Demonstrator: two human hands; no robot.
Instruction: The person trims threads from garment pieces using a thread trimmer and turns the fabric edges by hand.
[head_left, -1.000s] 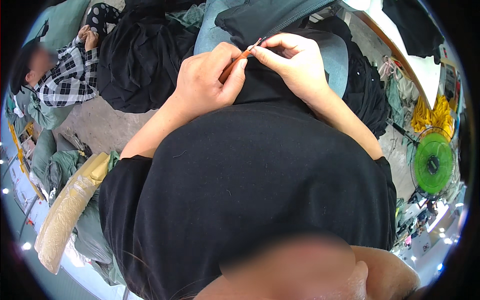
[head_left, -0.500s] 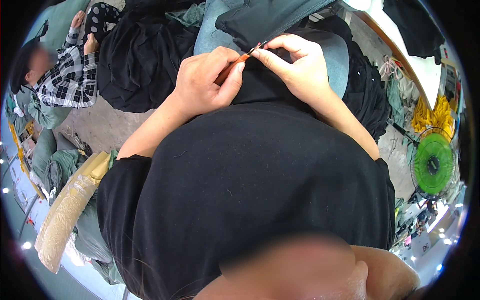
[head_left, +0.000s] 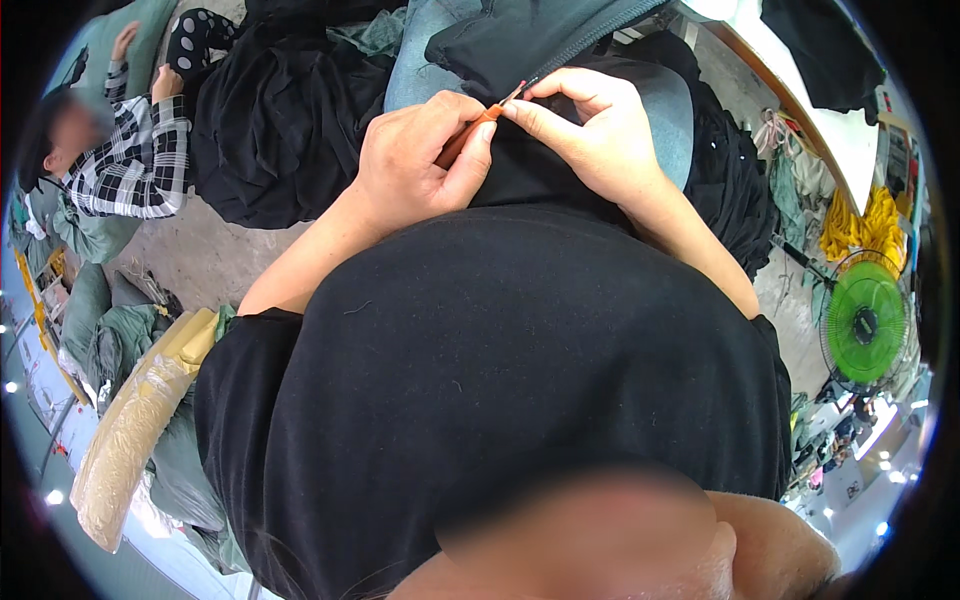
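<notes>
In my left hand (head_left: 415,155), closed around its handle, is an orange-brown seam ripper (head_left: 494,111). Its thin metal end with a small red tip points up and right. My right hand (head_left: 605,130) pinches the lower corner of a dark grey garment (head_left: 490,50) between thumb and index finger, right beside the blade. A toothed strip like a zipper runs along the garment's edge up to the right. The garment lies over my knees in blue jeans (head_left: 676,125). The exact spot where blade and cloth meet is too small to make out.
Piles of black cloth (head_left: 275,140) lie left and right of my legs. At the left sits a person in a checked shirt (head_left: 130,170). A white-topped table (head_left: 840,150) stands at the upper right, above yellow cloth (head_left: 868,230) and a green fan (head_left: 865,320).
The seam ripper has turned slightly, and its red tip now shows above the cloth edge. Both my hands stay nearly in place. The person at left has raised a hand.
</notes>
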